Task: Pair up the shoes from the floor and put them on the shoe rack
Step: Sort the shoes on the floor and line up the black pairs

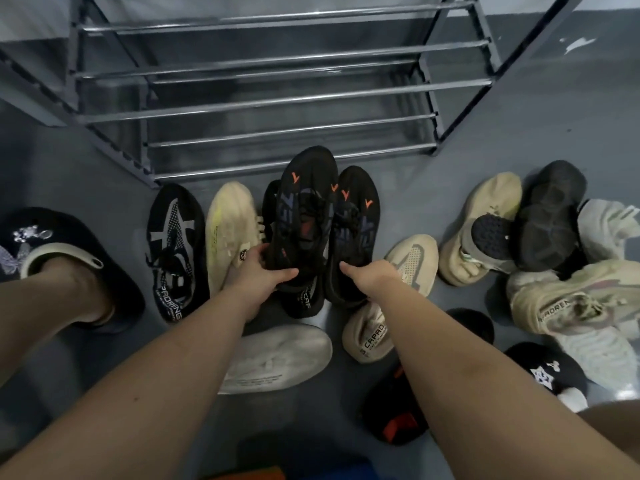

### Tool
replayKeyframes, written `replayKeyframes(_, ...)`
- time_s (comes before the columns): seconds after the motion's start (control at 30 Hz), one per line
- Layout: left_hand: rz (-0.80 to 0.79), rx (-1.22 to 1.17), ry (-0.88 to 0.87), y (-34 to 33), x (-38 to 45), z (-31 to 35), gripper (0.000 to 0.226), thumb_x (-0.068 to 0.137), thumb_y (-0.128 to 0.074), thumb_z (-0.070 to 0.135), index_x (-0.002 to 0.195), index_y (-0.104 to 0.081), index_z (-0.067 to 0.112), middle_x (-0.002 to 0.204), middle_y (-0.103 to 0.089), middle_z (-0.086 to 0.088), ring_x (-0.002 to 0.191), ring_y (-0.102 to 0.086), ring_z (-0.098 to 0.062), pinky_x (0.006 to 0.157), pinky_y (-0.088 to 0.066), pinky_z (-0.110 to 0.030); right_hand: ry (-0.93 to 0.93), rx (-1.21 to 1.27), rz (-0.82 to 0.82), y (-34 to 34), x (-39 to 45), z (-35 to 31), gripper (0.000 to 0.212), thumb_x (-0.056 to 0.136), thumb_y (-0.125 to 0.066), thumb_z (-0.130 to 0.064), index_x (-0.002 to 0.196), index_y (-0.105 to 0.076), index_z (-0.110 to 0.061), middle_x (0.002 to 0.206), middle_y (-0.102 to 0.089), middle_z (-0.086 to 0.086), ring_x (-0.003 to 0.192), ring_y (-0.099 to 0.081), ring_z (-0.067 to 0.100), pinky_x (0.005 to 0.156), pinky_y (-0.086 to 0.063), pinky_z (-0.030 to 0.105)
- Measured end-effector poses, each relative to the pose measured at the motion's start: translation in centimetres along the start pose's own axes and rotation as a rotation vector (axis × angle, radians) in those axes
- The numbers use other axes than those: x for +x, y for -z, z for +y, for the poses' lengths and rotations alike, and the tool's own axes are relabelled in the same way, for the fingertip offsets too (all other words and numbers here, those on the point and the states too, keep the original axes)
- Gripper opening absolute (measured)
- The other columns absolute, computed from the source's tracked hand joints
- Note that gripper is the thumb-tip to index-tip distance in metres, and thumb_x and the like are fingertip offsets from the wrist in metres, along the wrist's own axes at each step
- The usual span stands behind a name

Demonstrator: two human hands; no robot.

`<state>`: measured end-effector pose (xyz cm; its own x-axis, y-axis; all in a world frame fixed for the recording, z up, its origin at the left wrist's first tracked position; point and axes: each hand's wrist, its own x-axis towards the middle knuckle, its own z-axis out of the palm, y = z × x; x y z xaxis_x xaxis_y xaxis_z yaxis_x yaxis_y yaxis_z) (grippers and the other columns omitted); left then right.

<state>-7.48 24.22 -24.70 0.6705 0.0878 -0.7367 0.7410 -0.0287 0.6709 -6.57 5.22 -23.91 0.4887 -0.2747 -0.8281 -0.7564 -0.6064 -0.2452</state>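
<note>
So both hands grip a matched pair: left hand (258, 271) pinches one black knit sneaker (304, 216), right hand (372, 275) clamps the other sneaker (356, 220), heels gripped, toes toward the bare metal-bar rack (277, 102), just before it, with rounded beige shoes (230, 230) beside.

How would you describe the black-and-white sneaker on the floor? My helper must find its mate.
Start at the shoe rack; below its left corner a row of shoes lies toe-up. Leftmost there, beside a beige shoe, is the black-and-white sneaker, the only one with white stripes.
</note>
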Motion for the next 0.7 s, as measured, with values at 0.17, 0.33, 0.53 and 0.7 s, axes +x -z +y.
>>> replayKeyframes(0.17,0.015,-0.007,0.015,0.0,0.3,-0.4,0.073,0.075,-0.073,-0.003,0.137,-0.036,0.011,0.126,-0.053,-0.007,0.107,-0.053,-0.020,0.095,-0.048,-0.040,-0.034,0.312,-0.049,0.3,0.0,0.7,0.070,0.076,-0.075,-0.047,0.122,-0.055,0.002,0.120,-0.062,0.011,0.108,-0.059,0.027,0.086,-0.049,0.032)
replayKeyframes(0.33,0.003,-0.045,0.032,-0.2,-0.2,-0.1,0.071,0.078,-0.069,-0.004,0.139,-0.036,0.009,0.122,-0.053,-0.005,0.104,-0.053,-0.019,0.087,-0.048,-0.033,0.014,0.431,-0.059,0.1,-0.5,0.6,0.055,0.077,-0.074,-0.044,0.112,-0.060,-0.004,0.115,-0.065,0.010,0.104,-0.062,0.028,0.081,-0.051,0.033)
replayKeyframes(0.53,-0.070,-0.191,0.091,-0.2,-2.0,0.9,0.059,0.083,-0.063,-0.006,0.135,-0.041,0.008,0.122,-0.056,-0.008,0.099,-0.058,-0.020,0.083,-0.051,-0.033,0.015,0.774,-0.170,0.8,-1.9,1.2,0.027,0.082,-0.073,-0.030,0.086,-0.057,-0.010,0.105,-0.069,0.012,0.096,-0.066,0.027,0.083,-0.057,0.042)
replayKeyframes(0.7,-0.144,-0.290,0.142,0.0,-3.9,2.2,0.040,0.086,-0.060,-0.001,0.125,-0.051,0.007,0.109,-0.063,-0.008,0.090,-0.062,-0.019,0.062,-0.057,-0.029,0.064,0.907,-0.224,2.0,-4.2,1.7,0.038,0.085,-0.069,-0.030,0.113,-0.058,-0.006,0.089,-0.070,0.005,0.079,-0.067,0.016,0.061,-0.059,0.028)
